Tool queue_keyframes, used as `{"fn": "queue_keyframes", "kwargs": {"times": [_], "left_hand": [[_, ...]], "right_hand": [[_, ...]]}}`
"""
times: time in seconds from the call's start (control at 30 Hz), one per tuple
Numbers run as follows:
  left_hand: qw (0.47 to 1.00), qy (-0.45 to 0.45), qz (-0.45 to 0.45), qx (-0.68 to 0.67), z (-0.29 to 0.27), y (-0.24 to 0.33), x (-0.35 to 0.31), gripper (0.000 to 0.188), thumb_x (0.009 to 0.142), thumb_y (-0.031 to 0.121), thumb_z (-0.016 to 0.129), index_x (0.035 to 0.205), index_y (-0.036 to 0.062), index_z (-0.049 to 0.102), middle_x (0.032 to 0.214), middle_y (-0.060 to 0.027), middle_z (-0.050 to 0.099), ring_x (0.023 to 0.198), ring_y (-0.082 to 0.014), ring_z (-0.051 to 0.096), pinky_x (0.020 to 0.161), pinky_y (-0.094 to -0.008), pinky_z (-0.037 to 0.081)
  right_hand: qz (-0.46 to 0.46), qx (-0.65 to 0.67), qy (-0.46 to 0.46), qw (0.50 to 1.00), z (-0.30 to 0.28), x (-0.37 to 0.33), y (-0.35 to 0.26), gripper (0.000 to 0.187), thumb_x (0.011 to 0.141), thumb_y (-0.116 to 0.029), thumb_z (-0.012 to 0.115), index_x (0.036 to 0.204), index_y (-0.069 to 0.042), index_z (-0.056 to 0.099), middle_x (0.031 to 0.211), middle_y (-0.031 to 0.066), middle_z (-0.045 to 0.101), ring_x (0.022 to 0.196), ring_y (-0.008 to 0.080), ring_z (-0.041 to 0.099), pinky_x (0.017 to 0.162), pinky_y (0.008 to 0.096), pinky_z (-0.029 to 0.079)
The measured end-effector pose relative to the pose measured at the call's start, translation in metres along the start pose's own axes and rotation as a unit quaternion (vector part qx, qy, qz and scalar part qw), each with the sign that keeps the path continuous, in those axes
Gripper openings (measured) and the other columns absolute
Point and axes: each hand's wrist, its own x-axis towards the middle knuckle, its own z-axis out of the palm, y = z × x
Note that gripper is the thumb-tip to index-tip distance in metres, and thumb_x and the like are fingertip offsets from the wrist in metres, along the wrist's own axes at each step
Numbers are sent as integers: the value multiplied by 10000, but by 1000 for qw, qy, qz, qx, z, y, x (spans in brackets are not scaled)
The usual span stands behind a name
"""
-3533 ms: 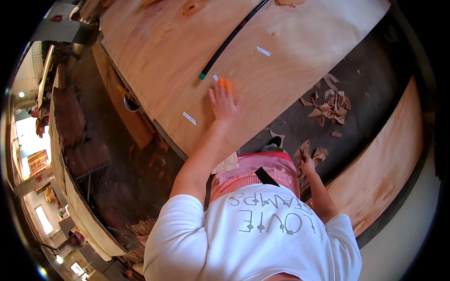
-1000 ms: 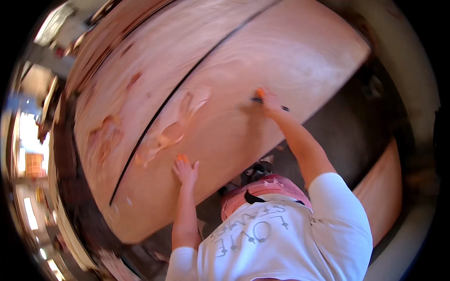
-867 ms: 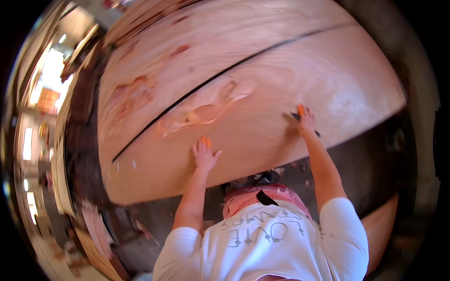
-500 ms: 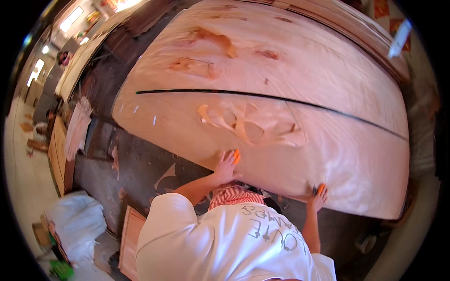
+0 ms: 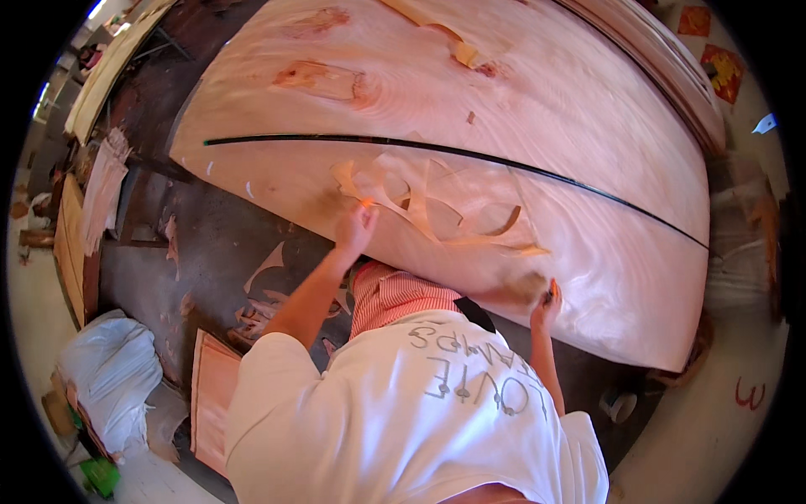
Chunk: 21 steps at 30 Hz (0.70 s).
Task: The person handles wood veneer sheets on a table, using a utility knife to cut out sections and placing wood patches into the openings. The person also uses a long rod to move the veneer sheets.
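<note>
A large sheet of pale pinkish wood veneer (image 5: 604,277) lies before me on a broad stack. My left hand (image 5: 357,228), orange covering on its fingertips, is closed over the sheet's near side, close to a tangle of thin veneer offcuts (image 5: 428,214). Whatever it pinches is hidden. My right hand (image 5: 544,311) is closed around a small dark tool (image 5: 550,294) with an orange patch beside it, by the near edge; the tool's kind is unclear. Beyond both hands, a long thin black strip (image 5: 395,141) stretches across the sheet.
Torn veneer scraps (image 5: 267,267) litter the dark floor to the left. A white sack (image 5: 109,370) and a pinkish board (image 5: 214,403) stand at lower left. Another veneer curl (image 5: 449,38) lies farther up the sheet. A white roll-like object (image 5: 620,406) is at lower right.
My left hand, earlier spread on the sheet's near edge, has lifted and closed, moving toward the offcuts. My right hand has moved farther over the sheet. The whole view has shifted.
</note>
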Motion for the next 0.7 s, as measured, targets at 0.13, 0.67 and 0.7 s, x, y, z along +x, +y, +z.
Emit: {"fn": "queue_keyframes", "kwargs": {"times": [0.13,0.67,0.7], "left_hand": [[998,36,22,35,-11,-27,43,306,767,259,609,976,40,571,867,-127,562,746,-292,571,610,-394,454],[929,-86,143,331,-62,-91,206,497,751,183,567,1209,40,437,1244,-145,422,1089,-270,469,813,-368,462],[916,-126,130,357,-65,-97,215,487,754,190,562,1203,41,446,1237,-141,428,1085,-267,471,805,-365,464]], "right_hand": [[53,89,-69,992,24,-2,-32,347,841,-62,463,1185,-28,488,1140,177,514,1065,315,470,912,376,364],[-10,-33,-113,993,73,12,-148,474,704,27,463,1174,-33,487,1238,111,469,1147,312,416,953,363,366],[-18,-48,-113,992,78,13,-149,507,685,42,456,1186,-35,477,1260,100,456,1162,310,404,963,361,361]]}}
